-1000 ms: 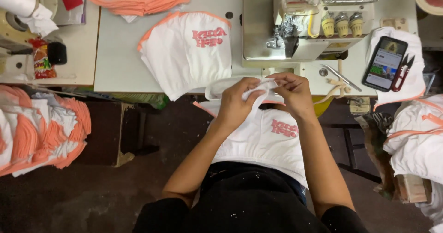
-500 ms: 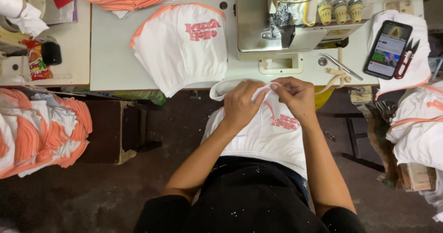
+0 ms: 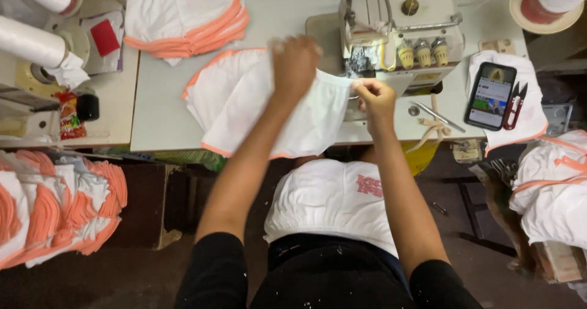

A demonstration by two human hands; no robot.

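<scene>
Garment piece (image 3: 287,122) now lifted off your lap up to sewing machine (image 3: 397,27); L hand (image 3: 295,64) & R hand (image 3: 374,98) both pinched shut on its edge, ready to feed.

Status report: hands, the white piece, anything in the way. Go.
Left hand and right hand both grip the white fabric piece, held over the table beside the sewing machine. Another white garment on lap.
</scene>
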